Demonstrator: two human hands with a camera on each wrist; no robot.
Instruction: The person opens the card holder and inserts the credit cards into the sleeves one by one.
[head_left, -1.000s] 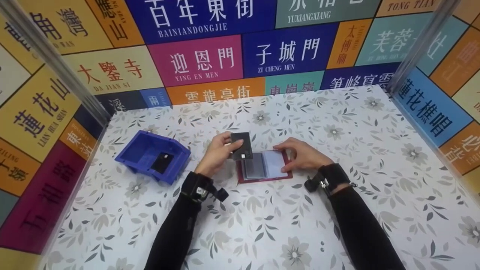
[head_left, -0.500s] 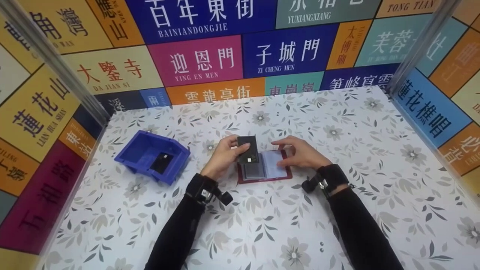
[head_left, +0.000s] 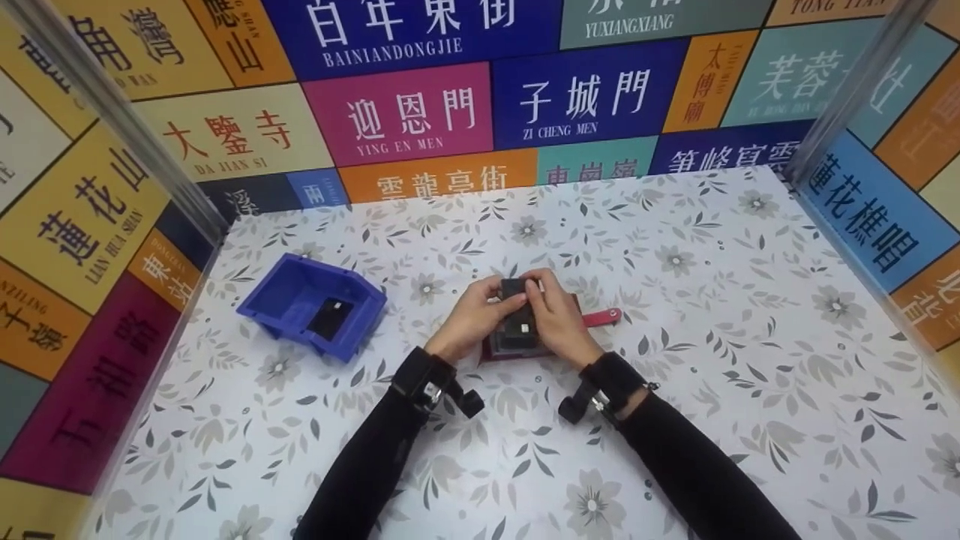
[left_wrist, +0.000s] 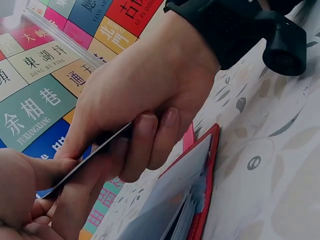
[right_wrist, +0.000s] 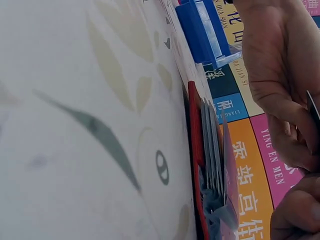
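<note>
A dark card (head_left: 517, 328) with a small pale square on it is above an open red card holder (left_wrist: 212, 167) with clear sleeves. My left hand (head_left: 469, 315) pinches the card with the thumb on its upper face. From the other side, my right hand (head_left: 559, 319) grips the same card between thumb and curled fingers. In the left wrist view the card (left_wrist: 95, 155) appears edge-on between both hands, raised above the holder. The hands cover much of the holder in the head view. Its red strap (head_left: 602, 316) sticks out to the right.
A blue plastic bin (head_left: 274, 289) stands left of the hands, with another dark card (head_left: 330, 319) lying inside. Printed sign panels (head_left: 416, 109) wall the back and sides of the flower-patterned table (head_left: 675, 420).
My left hand has carried the card to the right, over the holder. My right hand has left the holder's page and now grips the card too. The red strap has come into view.
</note>
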